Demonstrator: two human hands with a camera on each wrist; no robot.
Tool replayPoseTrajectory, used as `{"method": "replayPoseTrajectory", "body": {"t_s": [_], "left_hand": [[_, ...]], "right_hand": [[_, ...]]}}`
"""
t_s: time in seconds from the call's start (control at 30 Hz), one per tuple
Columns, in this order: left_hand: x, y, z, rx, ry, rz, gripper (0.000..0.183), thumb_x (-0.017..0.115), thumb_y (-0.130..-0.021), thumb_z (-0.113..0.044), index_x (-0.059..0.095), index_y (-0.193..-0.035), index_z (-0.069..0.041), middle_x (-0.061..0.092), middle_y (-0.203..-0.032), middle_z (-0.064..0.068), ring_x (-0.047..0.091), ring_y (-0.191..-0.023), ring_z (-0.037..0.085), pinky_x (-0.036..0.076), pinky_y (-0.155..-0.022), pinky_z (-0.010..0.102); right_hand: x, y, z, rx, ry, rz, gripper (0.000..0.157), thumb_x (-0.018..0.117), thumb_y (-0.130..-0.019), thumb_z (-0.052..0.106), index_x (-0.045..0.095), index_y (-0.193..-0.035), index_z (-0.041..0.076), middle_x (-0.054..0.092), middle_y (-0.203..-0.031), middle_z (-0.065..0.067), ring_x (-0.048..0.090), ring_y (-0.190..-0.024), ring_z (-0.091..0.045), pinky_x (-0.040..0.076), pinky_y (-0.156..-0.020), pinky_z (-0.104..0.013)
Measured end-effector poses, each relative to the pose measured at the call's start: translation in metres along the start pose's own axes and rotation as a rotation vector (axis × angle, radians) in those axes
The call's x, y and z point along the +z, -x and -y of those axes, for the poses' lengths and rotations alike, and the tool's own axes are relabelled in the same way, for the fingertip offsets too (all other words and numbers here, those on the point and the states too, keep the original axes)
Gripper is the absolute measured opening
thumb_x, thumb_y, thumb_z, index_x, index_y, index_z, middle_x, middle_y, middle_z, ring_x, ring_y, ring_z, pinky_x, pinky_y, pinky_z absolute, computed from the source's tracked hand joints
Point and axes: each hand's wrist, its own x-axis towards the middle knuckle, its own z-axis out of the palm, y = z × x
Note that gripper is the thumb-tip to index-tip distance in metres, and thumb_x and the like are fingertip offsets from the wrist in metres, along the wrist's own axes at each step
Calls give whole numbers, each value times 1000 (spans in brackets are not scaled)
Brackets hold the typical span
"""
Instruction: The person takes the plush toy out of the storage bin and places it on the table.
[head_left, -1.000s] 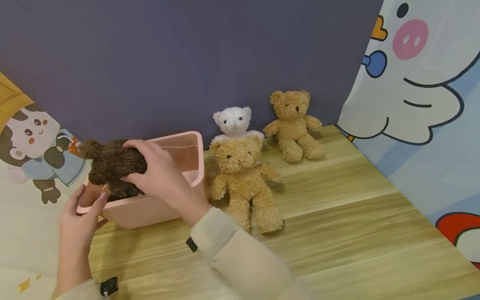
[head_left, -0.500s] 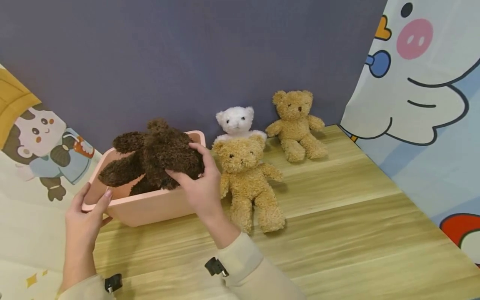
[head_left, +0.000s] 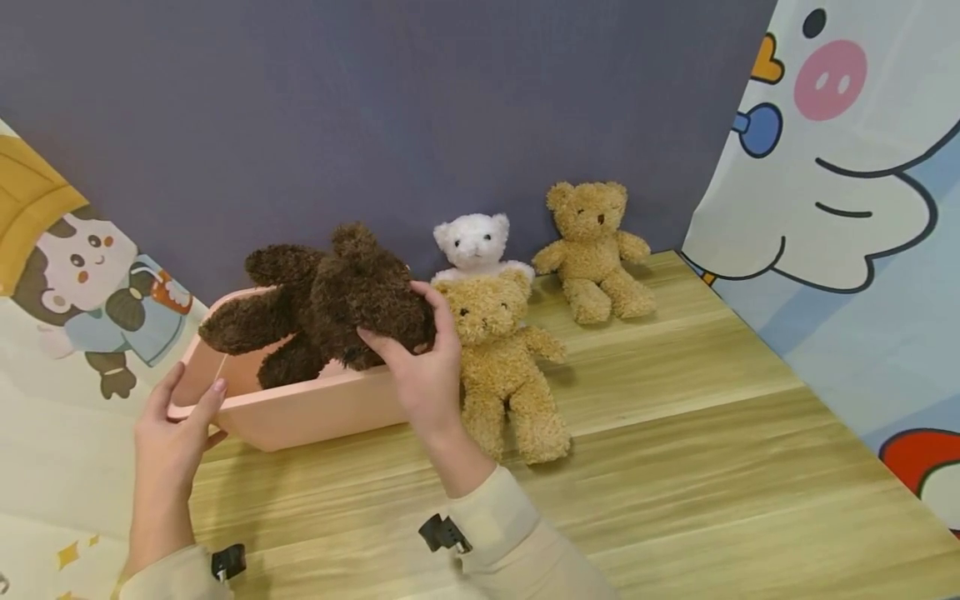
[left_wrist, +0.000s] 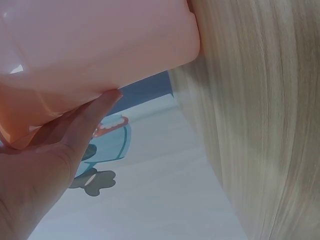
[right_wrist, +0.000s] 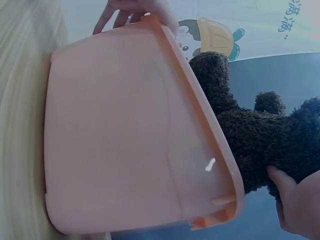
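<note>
A dark brown teddy bear (head_left: pixel 367 292) lies over the pink bin (head_left: pixel 315 417), its limbs pointing left across the opening. My right hand (head_left: pixel 427 367) grips it at its right end, thumb in front, other fingers mostly hidden behind the fur. In the right wrist view the brown bear (right_wrist: pixel 260 140) shows above the bin's rim. My left hand (head_left: pixel 176 425) holds the bin's left end, thumb at the rim. The left wrist view has that hand (left_wrist: pixel 50 160) against the bin's pink wall (left_wrist: pixel 110 40).
Right of the bin, a tan teddy bear (head_left: pixel 495 367) sits before a white bear (head_left: pixel 472 242). Another tan bear (head_left: pixel 592 250) leans at the dark back wall (head_left: pixel 375 108). All stand on a wood-grain table (head_left: pixel 712 450), with cartoon-printed walls (head_left: pixel 832 192) at the sides.
My right hand has carried the brown bear from the bin's left end to its right end, and the bear now lies turned with its limbs leftward. The left hand keeps its hold on the bin.
</note>
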Motion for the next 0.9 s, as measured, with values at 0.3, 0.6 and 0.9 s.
{"method": "replayPoseTrajectory", "body": {"t_s": [0.3,0.6,0.9], "left_hand": [[-1,1,1,9,33,19,83,69,-102,-44,22,-170,-40,6,-181,9,53,-95,-12,60,-62,12],[-5,1,2,9,6,28,84,68,-102,-45,19,-170,-39,7,-181,10,51,-93,-14,60,-63,13],[-4,-3,1,25,0,35,85,70,-101,-47,20,-170,-40,13,-180,14,52,-91,-13,62,-64,15]], "right_hand": [[-12,-10,10,-142,-192,-61,67,85,-86,0,57,-145,16,60,-146,-8,61,-134,-24,57,-112,-41],[-39,-15,23,-65,-303,-35,67,79,-91,-1,52,-149,20,54,-150,-8,59,-138,-28,61,-105,-35],[-64,-16,30,-82,-352,-78,62,75,-94,-2,51,-147,21,54,-145,-9,64,-124,-27,66,-78,-29]]}}
